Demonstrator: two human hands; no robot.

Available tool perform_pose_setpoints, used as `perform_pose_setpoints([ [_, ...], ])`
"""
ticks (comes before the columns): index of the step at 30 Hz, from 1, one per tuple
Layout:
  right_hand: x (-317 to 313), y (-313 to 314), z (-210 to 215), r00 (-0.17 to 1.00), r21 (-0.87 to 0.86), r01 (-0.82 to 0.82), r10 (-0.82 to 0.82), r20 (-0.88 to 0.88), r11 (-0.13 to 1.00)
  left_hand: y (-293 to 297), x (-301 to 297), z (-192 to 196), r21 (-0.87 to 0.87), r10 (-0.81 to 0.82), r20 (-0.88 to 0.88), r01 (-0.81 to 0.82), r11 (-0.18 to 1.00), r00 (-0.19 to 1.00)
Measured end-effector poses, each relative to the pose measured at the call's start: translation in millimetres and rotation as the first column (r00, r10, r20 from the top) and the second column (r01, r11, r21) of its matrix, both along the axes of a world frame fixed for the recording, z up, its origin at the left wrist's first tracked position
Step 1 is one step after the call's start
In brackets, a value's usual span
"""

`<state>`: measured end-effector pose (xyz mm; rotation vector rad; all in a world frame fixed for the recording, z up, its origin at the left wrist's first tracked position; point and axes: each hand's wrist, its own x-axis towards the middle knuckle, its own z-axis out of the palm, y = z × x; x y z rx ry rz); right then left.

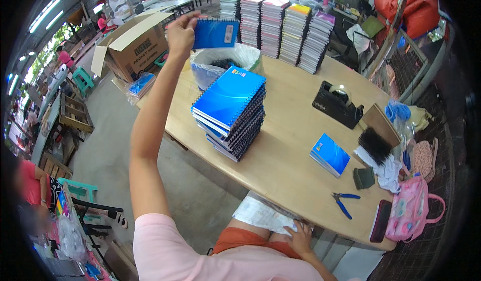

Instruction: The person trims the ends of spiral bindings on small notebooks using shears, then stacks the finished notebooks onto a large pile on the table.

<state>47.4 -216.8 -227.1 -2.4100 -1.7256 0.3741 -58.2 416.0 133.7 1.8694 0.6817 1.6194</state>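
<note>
My left hand (181, 34), raised at the far left of the table, is closed on the edge of a small blue spiral notebook (213, 33). It holds the notebook above a plastic-lined container (253, 55) with dark contents. A tall stack of blue spiral notebooks (230, 98) stands just in front of that container. Down on my lap, my right hand (301, 238) lies with its fingers apart on a white cloth or paper (263, 214). No grip on it can be seen.
Several tall notebook stacks (283, 30) line the table's far side. An open carton (138, 50) sits at left. Rightward are a tape dispenser (338, 103), a small blue notebook pile (330, 154), a black brush (375, 144), blue pliers (345, 202), a dark phone-like object (380, 221) and a pink bag (412, 208).
</note>
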Motion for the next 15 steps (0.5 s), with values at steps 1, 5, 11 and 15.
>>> perform_pose_setpoints([
  [1,4.5,-3.7,-15.8,1.0,0.092,0.011,-0.012,0.002,0.996,-37.1,-9.6,18.1,0.165,0.042,-0.029,-0.036,0.986,0.999],
  [5,-2.7,0.6,11.5,0.978,0.237,-0.006,0.055,-0.199,0.972,-139.9,-48.7,57.1,0.357,-0.086,0.068,0.056,0.932,0.994],
  [11,-25.2,-16.1,71.5,0.861,0.066,-0.392,0.391,-0.326,0.918,-222.5,-81.2,51.1,0.101,-0.693,0.259,0.695,0.712,0.672],
  [15,-19.7,3.6,103.3,0.822,0.119,-0.118,0.164,-0.545,0.986,-286.5,-64.7,9.6,0.131,-0.726,0.366,0.74,0.659,0.582],
])
